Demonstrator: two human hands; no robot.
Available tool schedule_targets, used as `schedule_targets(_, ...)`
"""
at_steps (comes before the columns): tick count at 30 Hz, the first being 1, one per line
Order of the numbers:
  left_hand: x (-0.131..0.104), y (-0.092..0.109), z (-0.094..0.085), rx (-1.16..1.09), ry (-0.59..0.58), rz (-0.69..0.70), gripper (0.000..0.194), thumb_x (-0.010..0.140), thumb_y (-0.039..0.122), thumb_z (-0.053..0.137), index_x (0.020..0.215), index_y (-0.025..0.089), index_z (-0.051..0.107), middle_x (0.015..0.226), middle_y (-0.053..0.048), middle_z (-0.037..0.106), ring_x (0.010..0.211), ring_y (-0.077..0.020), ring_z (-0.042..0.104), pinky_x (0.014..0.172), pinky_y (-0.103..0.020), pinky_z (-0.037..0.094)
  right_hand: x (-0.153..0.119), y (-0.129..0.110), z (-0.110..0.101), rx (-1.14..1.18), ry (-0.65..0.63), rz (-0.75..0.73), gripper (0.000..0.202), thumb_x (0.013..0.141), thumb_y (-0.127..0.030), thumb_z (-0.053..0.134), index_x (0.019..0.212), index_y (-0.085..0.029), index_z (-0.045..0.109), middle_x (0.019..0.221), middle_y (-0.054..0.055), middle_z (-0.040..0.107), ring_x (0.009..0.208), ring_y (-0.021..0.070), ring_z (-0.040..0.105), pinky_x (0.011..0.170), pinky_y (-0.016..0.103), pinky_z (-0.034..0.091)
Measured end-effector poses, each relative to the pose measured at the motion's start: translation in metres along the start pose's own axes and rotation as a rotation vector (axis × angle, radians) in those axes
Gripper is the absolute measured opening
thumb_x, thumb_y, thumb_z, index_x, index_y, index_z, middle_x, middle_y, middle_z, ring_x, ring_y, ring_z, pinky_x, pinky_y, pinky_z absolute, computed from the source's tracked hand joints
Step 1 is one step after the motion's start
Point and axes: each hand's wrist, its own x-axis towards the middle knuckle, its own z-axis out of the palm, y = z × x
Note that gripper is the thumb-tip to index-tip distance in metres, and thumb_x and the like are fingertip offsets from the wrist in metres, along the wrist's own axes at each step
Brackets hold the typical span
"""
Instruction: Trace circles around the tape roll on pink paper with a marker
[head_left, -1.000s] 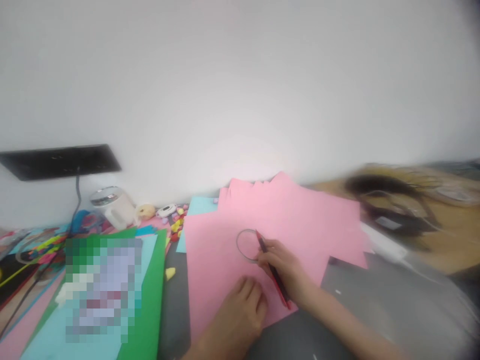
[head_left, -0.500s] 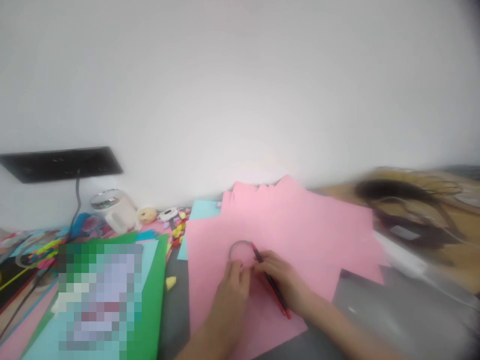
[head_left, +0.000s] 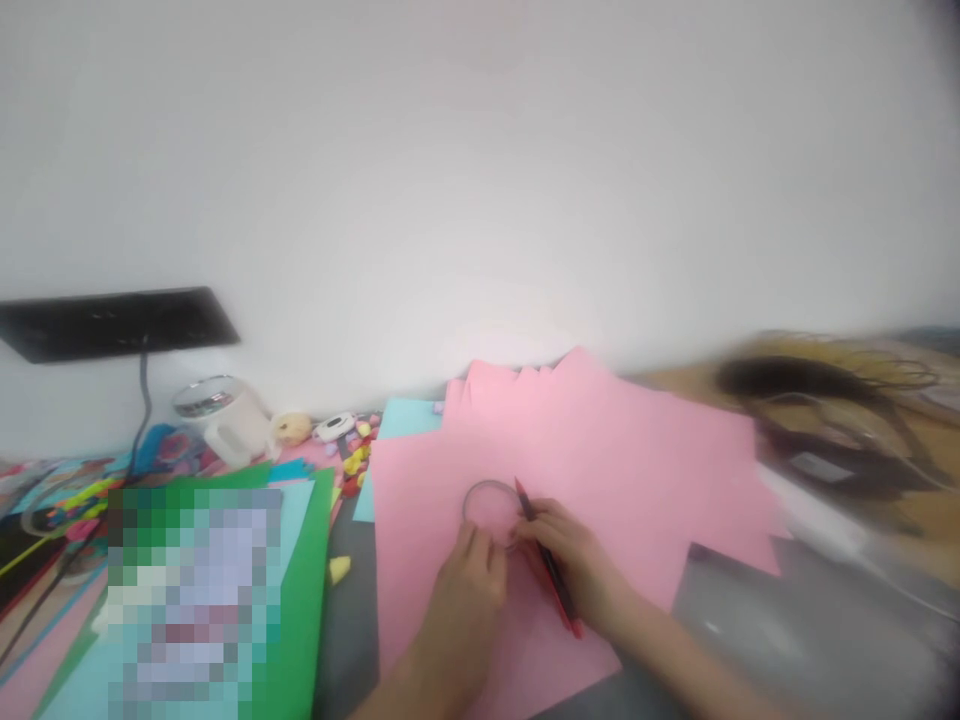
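A thin grey ring (head_left: 487, 484) lies on a sheet of pink paper (head_left: 420, 480); the frames do not tell whether it is a loose hoop or a drawn circle. My left hand (head_left: 469, 580) rests at its lower left edge, fingers bent and held close together. On the other side, my right hand (head_left: 570, 555) is closed around a red-and-black pen (head_left: 553, 575), which slants with its red tip up and away. The right fingertips meet the ring's right edge. Both hands cover the ring's lower part.
More pink sheets (head_left: 637, 450) spread behind and to the right. Left are green paper (head_left: 319, 560), a blurred-out picture (head_left: 202, 590), a white mug (head_left: 236, 425) and small colourful pieces (head_left: 356, 460). Cables and a dark headband-like object (head_left: 795, 378) lie at right. A wall stands behind.
My hands have shifted slightly, and more of the ring shows between them. The pen has turned a little more upright in my right hand. The view has moved slightly.
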Motion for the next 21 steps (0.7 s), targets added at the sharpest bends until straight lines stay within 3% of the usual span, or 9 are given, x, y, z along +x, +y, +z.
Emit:
schedule_targets(6, 0.013, -0.003, 0.003, 0.091, -0.028, -0.064, 0.035, 0.070, -0.003, 0.038, 0.097, 0.008, 0.057, 0.098, -0.014, 0.058, 0.095, -0.0273, 0.053, 0.079, -0.043, 0.047, 0.001, 0.001, -0.001, 0.041, 0.027, 0.063, 0.028, 0.090, -0.014, 0.034, 0.087, -0.021, 0.061, 0.083, 0.008, 0.062, 0.088, 0.0207, 0.057, 0.075, 0.033, 0.050)
schedule_targets(11, 0.017, -0.005, 0.002, 0.051, -0.101, -0.126, 0.030, 0.074, 0.001, 0.040, 0.098, 0.008, 0.057, 0.104, -0.015, 0.056, 0.103, -0.0294, 0.050, 0.083, -0.045, 0.046, -0.001, 0.006, 0.003, 0.016, 0.109, 0.086, 0.026, 0.087, -0.011, 0.039, 0.092, -0.023, 0.062, 0.090, 0.008, 0.062, 0.101, 0.0214, 0.054, 0.085, 0.036, 0.048)
schedule_targets(14, 0.016, -0.007, 0.005, 0.051, -0.060, -0.128, 0.032, 0.075, 0.000, 0.037, 0.099, 0.011, 0.056, 0.106, -0.013, 0.056, 0.106, -0.0283, 0.049, 0.084, -0.045, 0.046, -0.003, 0.010, 0.005, 0.054, 0.124, 0.120, 0.026, 0.086, -0.012, 0.040, 0.092, -0.023, 0.062, 0.094, 0.008, 0.062, 0.106, 0.0218, 0.054, 0.089, 0.037, 0.047)
schedule_targets(18, 0.023, -0.008, 0.008, 0.103, 0.030, -0.091, 0.039, 0.078, -0.001, 0.031, 0.108, 0.012, 0.052, 0.116, -0.014, 0.052, 0.113, -0.0286, 0.045, 0.088, -0.048, 0.044, -0.003, 0.009, 0.005, 0.205, 0.176, 0.312, 0.022, 0.087, -0.020, 0.041, 0.089, -0.023, 0.063, 0.101, 0.008, 0.064, 0.102, 0.0220, 0.059, 0.087, 0.035, 0.049)
schedule_targets(21, 0.034, -0.005, 0.005, 0.101, 0.005, -0.094, 0.044, 0.077, -0.002, 0.029, 0.114, 0.012, 0.049, 0.119, -0.015, 0.050, 0.117, -0.0299, 0.041, 0.093, -0.051, 0.039, -0.001, 0.004, 0.003, 0.284, 0.227, 0.483, 0.019, 0.088, -0.028, 0.046, 0.096, -0.022, 0.062, 0.103, 0.007, 0.065, 0.098, 0.0222, 0.062, 0.083, 0.032, 0.051)
